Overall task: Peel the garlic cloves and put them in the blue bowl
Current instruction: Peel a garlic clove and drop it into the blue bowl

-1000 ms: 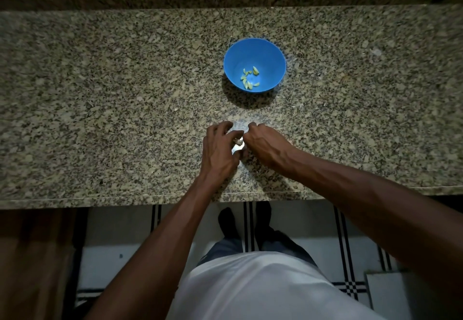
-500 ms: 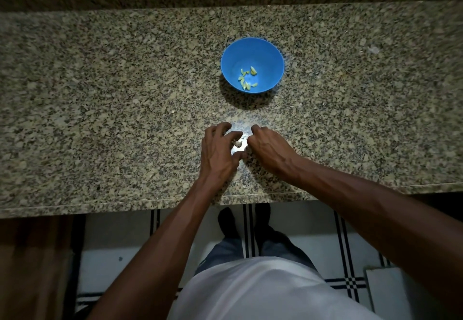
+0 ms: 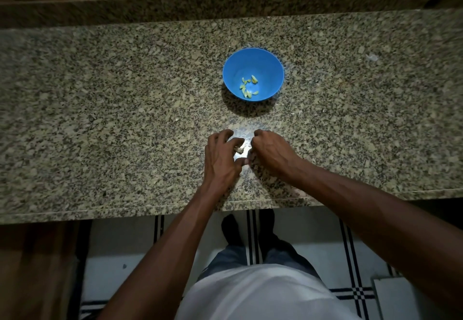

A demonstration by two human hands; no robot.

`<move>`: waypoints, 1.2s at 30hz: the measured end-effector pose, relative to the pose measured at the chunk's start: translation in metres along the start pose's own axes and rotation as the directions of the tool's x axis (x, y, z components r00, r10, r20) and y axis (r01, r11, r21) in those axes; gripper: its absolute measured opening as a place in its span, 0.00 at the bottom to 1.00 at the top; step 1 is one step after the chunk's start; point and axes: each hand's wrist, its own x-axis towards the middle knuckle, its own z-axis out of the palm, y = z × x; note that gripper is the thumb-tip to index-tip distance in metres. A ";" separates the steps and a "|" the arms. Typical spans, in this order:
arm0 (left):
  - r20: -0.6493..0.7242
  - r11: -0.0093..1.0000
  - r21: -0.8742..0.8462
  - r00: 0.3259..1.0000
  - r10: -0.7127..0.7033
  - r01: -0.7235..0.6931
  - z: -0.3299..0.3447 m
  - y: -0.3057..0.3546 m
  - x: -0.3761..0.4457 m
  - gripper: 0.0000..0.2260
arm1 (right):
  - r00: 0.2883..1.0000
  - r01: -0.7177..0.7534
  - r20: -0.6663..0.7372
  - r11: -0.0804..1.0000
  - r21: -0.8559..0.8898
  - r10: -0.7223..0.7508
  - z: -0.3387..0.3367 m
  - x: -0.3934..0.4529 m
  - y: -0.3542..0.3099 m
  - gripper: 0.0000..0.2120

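Compared with a second ago, the two hands have drawn slightly apart, and the small pale piece that sat between them now stays with the left hand alone. The blue bowl has not moved.

A person stands at a speckled granite desk (image 3: pixel 100 109), seen from above by a head camera. Near the desk's front edge, the left hand (image 3: pixel 220 156) rests with its fingers curled; its grip pinches a garlic clove (image 3: pixel 239 149), pale and papery-looking, between forefinger and thumb. The clove is small and partly hidden, so whether skin remains on it cannot be told for sure. The right hand (image 3: pixel 271 153) sits just beside the left, fingers curled tightly under. Whether its grip has hold of a scrap of skin or nothing at all cannot be told, because the fingertips are tucked out of sight. The two thumbs nearly touch.

Beyond the hands, farther back on the desk, stands the blue bowl (image 3: pixel 273 69). Several peeled cloves (image 3: pixel 248 86), yellowish-green, lie in a loose cluster at its bottom.

Judging from this, the task is well under way: a handful of cloves are already peeled and in the bowl, and one more is being worked on. That clove is yet to go into the bowl. No other unpeeled cloves show on the desk, though some could be hidden beneath the hands.
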 end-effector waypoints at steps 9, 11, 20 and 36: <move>-0.036 0.868 -0.488 0.992 -0.122 0.089 -0.017 0.018 0.002 0.13 | 0.881 -0.315 0.172 0.275 0.908 0.441 -0.007 -0.011 0.027 0.08; 0.045 0.780 -0.604 0.984 -0.171 0.163 -0.018 0.023 0.003 0.11 | 0.888 -0.282 0.150 0.257 0.924 0.435 -0.006 -0.015 0.027 0.09; 0.018 0.777 -0.602 0.976 -0.216 0.183 -0.013 0.031 0.010 0.04 | 0.915 -0.236 0.028 0.479 0.846 0.402 -0.002 -0.018 0.024 0.06; -0.073 0.781 -0.534 0.903 -0.424 0.324 -0.001 0.051 0.008 0.01 | 0.826 -0.246 0.264 -0.104 0.964 0.498 0.013 -0.023 0.011 0.09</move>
